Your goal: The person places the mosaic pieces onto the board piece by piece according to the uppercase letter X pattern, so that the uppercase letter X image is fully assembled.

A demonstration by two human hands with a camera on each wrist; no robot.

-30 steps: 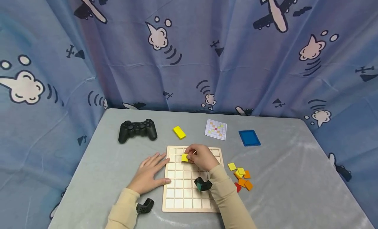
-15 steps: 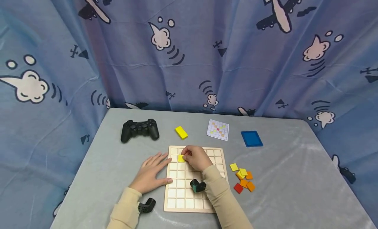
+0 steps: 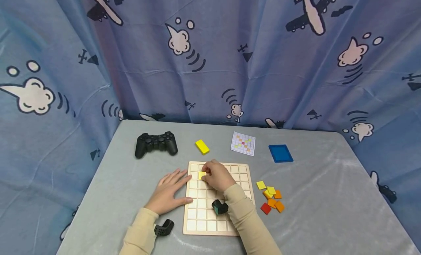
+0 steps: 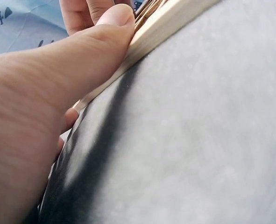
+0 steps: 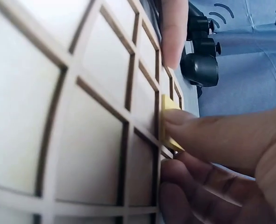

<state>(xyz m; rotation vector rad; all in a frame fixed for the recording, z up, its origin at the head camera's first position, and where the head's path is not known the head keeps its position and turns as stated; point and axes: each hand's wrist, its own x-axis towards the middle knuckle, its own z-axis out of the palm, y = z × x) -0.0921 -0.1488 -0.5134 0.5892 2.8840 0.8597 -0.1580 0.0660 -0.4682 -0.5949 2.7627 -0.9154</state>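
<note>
A pale wooden grid board (image 3: pixel 196 214) lies in front of the person. The right hand (image 3: pixel 219 177) is over its upper part and pinches a yellow square tile (image 3: pixel 201 175) at the upper left cells. In the right wrist view the thumb (image 5: pixel 208 137) presses on the tile (image 5: pixel 169 103), which stands slightly proud of the cell walls, and the other fingers curl beneath. The left hand (image 3: pixel 167 192) lies at the board's left side with fingers extended. Its thumb (image 4: pixel 98 42) rests along the board's edge in the left wrist view.
Right of the board lie several loose tiles, yellow (image 3: pixel 261 185), orange (image 3: pixel 279 206) and red (image 3: pixel 265 208). Behind it are a black game controller (image 3: pixel 156 144), a yellow block (image 3: pixel 202 147), a printed grid card (image 3: pixel 242 143) and a blue tray (image 3: pixel 280 153). A patterned curtain (image 3: pixel 210 64) hangs behind the table.
The right hand has carried the yellow tile a little left and lowered it toward a cell near the board's upper left. The left hand keeps its place; the head view has shifted slightly.
</note>
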